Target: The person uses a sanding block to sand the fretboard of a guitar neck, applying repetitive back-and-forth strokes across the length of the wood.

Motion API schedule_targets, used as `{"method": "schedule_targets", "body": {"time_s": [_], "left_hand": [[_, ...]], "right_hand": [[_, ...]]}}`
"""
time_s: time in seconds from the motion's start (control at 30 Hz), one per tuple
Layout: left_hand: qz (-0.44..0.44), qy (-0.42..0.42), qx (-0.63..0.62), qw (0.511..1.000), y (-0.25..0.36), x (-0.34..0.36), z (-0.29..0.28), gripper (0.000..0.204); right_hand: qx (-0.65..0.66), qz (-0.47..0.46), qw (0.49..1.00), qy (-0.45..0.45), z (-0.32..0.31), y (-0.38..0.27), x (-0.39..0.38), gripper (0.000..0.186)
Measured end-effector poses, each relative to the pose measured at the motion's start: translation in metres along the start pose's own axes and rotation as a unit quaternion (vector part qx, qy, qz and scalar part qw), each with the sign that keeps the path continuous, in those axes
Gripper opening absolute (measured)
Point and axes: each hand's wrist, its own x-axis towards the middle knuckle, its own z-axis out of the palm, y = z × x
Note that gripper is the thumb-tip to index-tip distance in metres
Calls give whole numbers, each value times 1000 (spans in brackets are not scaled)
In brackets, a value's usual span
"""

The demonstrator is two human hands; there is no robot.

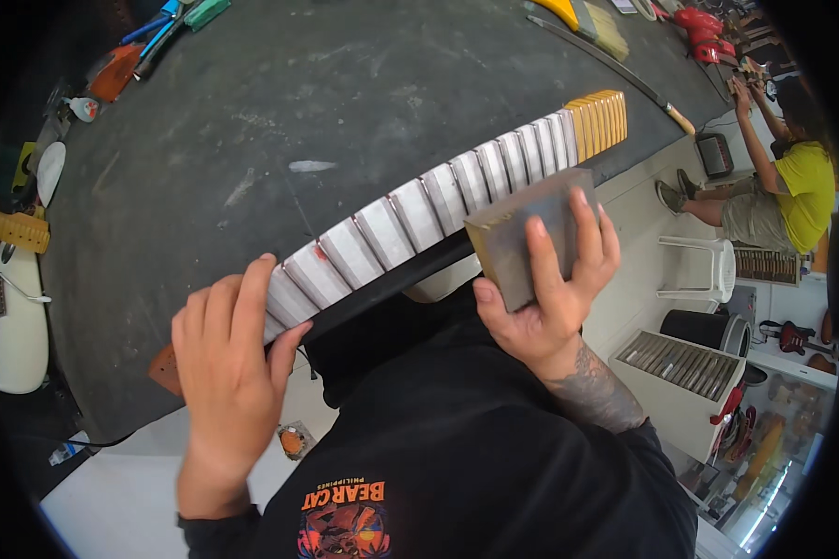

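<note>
A guitar neck [379, 233] lies slantwise along the near edge of the dark worktop, its fretboard covered in pale tape between the frets. Yellow tape [600, 124] covers its far right end. Its brown headstock [165, 370] shows beside my left hand [228, 349], which grips the neck at that end, thumb on the near side and fingers over the top. Tilted in my right hand [557, 289] is a thick grey rectangular block [524, 228], fingers spread across its face. The block is just above or against the neck's near edge; I cannot tell whether they touch.
A long thin blade with a wooden handle [680, 119] and a brush [606, 33] lie at the far right. Tools [163, 33] and a white guitar body [17, 321] line the left. A person in a yellow shirt [804, 191] sits beyond a white stool [697, 268].
</note>
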Motion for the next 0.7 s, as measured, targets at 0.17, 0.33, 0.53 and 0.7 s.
{"method": "schedule_targets", "body": {"time_s": [0.17,0.33,0.53,0.7], "left_hand": [[-39,135,67,988,12,-19,40,66],[-31,201,113,973,9,-23,49,65],[-25,209,108,972,9,-22,50,65],[-27,206,106,972,7,-23,50,65]], "right_hand": [[54,-32,996,62,18,-10,13,64],[77,-49,993,74,30,-10,6,69],[74,-45,995,47,33,-8,-7,75],[76,-50,995,46,29,-6,-8,74]]}}
